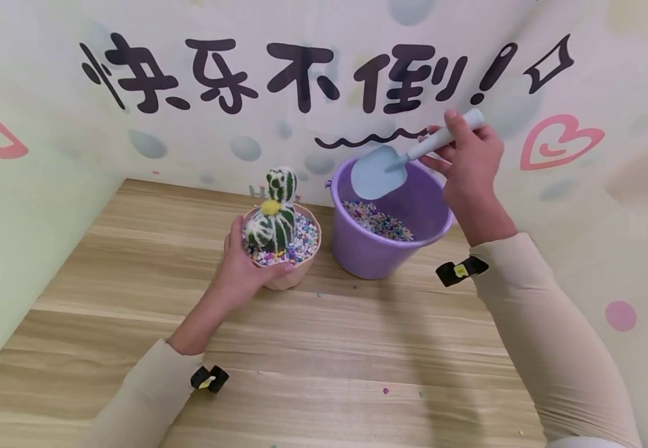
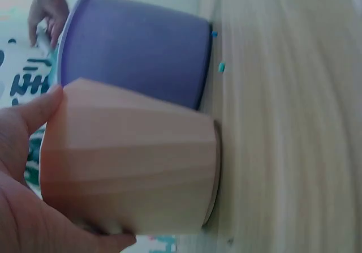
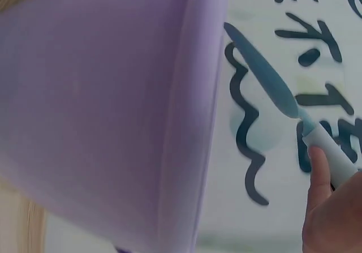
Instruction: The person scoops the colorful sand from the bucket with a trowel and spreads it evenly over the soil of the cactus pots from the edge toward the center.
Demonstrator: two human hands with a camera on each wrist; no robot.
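My left hand [image 1: 240, 269] grips a pale pink faceted flower pot [image 2: 136, 162] by its rim, with fingers and thumb on opposite sides. A green cactus [image 1: 273, 230] with white fuzz and a yellow tuft stands in it, ringed by colourful pebbles [image 1: 305, 239]. On the right, my right hand [image 1: 474, 165] holds a small shovel [image 1: 379, 175] by its white handle. Its light blue blade hangs over the mouth of a purple bucket [image 1: 371, 258], and no pebbles show on the visible face. More mixed pebbles [image 1: 380, 222] lie inside the bucket.
Pot and bucket stand side by side near the back edge of a wooden table [image 1: 324, 373]. A few stray pebbles [image 1: 385, 391] are scattered on the wood. Close behind hangs a printed cloth [image 1: 201, 143] with large black characters.
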